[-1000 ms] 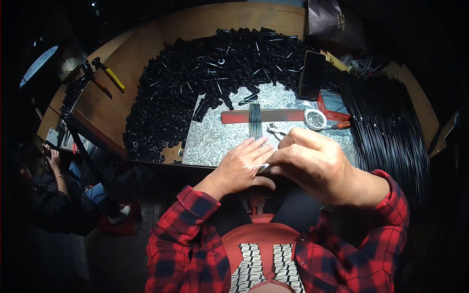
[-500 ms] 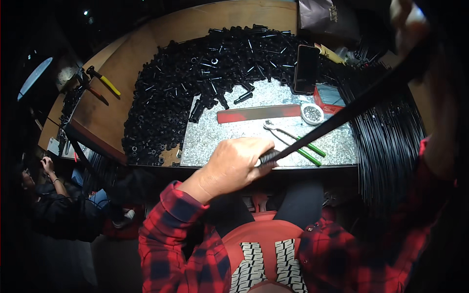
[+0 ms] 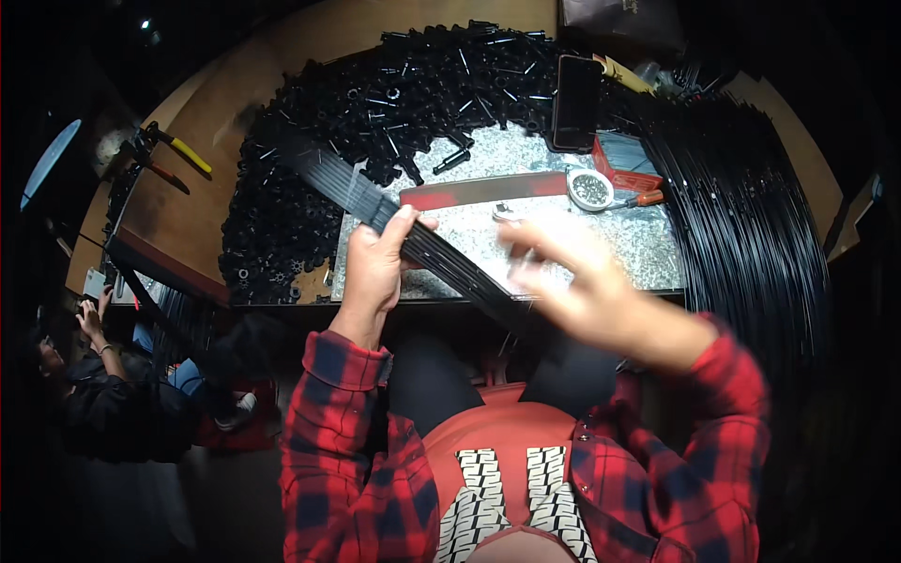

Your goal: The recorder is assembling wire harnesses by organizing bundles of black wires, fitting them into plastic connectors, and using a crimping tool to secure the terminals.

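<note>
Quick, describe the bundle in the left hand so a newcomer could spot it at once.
Find the pale board, then the left hand over its near left corner. In that hand is the bundle, long, thin and black, slanting from upper left to lower right. Unlike the broad mass of black strands at right, it is held in a hand.

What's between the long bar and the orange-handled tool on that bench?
In the head view, a round white dish lies between the long bar and the orange-handled tool.
</note>
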A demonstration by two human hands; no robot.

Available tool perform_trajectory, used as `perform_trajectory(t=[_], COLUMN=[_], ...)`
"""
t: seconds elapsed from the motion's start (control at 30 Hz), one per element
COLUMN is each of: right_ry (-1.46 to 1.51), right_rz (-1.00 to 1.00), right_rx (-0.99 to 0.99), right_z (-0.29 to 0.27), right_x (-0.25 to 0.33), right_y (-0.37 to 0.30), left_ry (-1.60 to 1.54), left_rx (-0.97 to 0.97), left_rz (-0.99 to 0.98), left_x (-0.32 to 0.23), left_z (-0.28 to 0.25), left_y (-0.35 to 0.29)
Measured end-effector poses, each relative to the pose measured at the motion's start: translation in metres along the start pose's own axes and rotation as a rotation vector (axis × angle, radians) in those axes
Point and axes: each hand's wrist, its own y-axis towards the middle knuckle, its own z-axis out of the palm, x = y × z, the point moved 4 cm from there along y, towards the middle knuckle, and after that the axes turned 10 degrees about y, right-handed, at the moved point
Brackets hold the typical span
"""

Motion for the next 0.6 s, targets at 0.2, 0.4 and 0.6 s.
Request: perform_trajectory(t=[0.2, 0.4, 0.6], right_ry=[1.191, 1.522, 1.117], right_rz=[0.76, 0.722, 0.75], right_rx=[0.121, -0.496, -0.663], right_z=[0.136, 0.13, 0.057], right_x=[-0.046, -0.072, -0.082], right_y=[-0.069, -0.056, -0.041], left_ry=[-0.303, -0.428, -0.45], left_rx=[-0.259, -0.323, 0.082], left_rz=[-0.054, -0.091, -0.171], left_x=[0.055, 0.072, 0.056], left_z=[-0.006, 0.019, 0.056], left_y=[-0.025, -0.055, -0.075])
